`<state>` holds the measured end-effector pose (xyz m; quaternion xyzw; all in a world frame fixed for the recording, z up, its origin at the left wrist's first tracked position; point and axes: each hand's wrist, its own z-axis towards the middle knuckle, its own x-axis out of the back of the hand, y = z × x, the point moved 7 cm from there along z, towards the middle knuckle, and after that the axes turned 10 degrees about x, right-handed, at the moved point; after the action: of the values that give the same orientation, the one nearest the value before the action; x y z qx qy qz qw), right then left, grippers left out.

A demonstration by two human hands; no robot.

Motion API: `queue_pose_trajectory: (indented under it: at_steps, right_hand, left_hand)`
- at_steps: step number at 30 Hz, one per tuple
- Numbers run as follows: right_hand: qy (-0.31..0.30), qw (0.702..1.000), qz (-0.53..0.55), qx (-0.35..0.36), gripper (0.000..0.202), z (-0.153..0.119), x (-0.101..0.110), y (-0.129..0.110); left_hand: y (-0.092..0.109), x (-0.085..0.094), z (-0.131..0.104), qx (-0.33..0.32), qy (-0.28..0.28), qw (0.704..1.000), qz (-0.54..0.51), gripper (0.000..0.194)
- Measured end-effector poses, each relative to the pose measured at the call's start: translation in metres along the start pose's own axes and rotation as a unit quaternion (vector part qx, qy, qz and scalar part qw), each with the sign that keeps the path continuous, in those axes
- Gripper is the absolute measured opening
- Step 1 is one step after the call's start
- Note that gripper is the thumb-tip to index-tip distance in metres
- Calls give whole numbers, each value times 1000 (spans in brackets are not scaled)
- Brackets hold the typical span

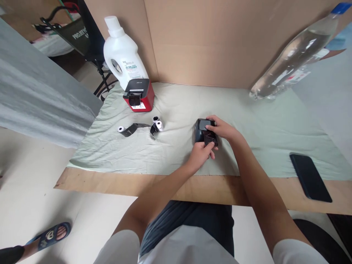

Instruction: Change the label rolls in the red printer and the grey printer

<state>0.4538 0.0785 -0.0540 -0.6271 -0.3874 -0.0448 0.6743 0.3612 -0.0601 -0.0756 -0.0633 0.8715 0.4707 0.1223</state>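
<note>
A small black device (200, 132) sits on the green cloth in front of me, with a strip of dark paper (209, 137) at its near right side. My left hand (201, 154) pinches the near end of that strip between thumb and fingers. The fingers of my right hand (220, 127) are wrapped round the device's top right side, with the thumb on its top. Left of them, a white paper roll (121, 129) with a dark unrolled strip lies near two more small rolls (159, 125). A red and black printer (147, 96) has a dark strip hanging from its front.
A white detergent bottle (123, 51) stands behind the printer. At the back right leans a large clear bottle (297, 55) with a blue cap. A black phone (310, 178) lies by the table's front right edge (338, 198). Cardboard (214, 44) walls the back. Another person's foot (61, 231) shows lower left.
</note>
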Motion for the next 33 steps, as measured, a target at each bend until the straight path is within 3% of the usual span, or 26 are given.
queue_pose_trajectory:
  at_steps: [8,13,18,23,26,30,33]
  right_hand:
    - [3,1000,13,-28,61,-8,3,-1]
    - [55,997,48,-24,63,-11,0,8]
    - [126,988,87,19,62,-12,0,17]
    - [114,984,136,24,73,-15,-5,26]
    - [115,983,144,18,72,-19,-5,30]
    - [117,983,143,2,68,-23,-2,29]
    - [113,985,131,-17,66,-26,0,26]
  left_hand:
    - [-6,5,11,-37,20,998,49,37]
    - [7,10,5,-122,44,986,102,39]
    - [17,9,-5,-220,61,953,198,43]
    - [26,7,-18,-310,75,905,283,40]
    - [35,13,-25,-354,103,886,282,45]
    - [46,36,-20,-331,187,895,234,35]
    - [52,49,-10,-284,233,886,284,33]
